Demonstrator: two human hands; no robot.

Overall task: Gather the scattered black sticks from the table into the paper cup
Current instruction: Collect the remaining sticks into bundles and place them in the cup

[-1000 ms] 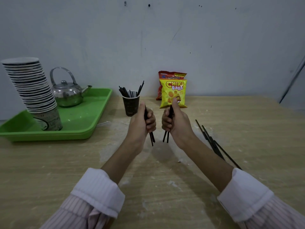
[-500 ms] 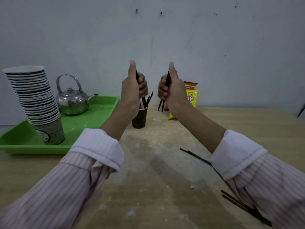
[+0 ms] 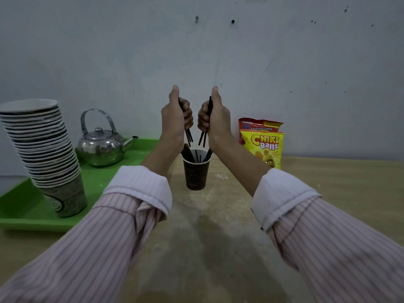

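Note:
A dark paper cup [image 3: 196, 176] stands upright on the wooden table [image 3: 328, 193] near the back, with several black sticks leaning inside it. Just above its rim, my left hand [image 3: 175, 119] is closed around a few black sticks [image 3: 188, 136] whose lower ends point down toward the cup's left side. My right hand [image 3: 215, 119] grips another small bunch of black sticks [image 3: 203, 138], their tips hanging over the cup's right side. Both thumbs point up. Loose sticks on the table are out of view.
A green tray [image 3: 28, 219] at the left carries a tall leaning stack of paper cups [image 3: 43, 149] and a steel kettle [image 3: 100, 145]. Two snack bags [image 3: 262, 145] lean against the grey wall to the right of the cup.
Both hands rose from the table with their sticks and now hang lower and closer over the cup's mouth. The loose sticks at the right have left the view.

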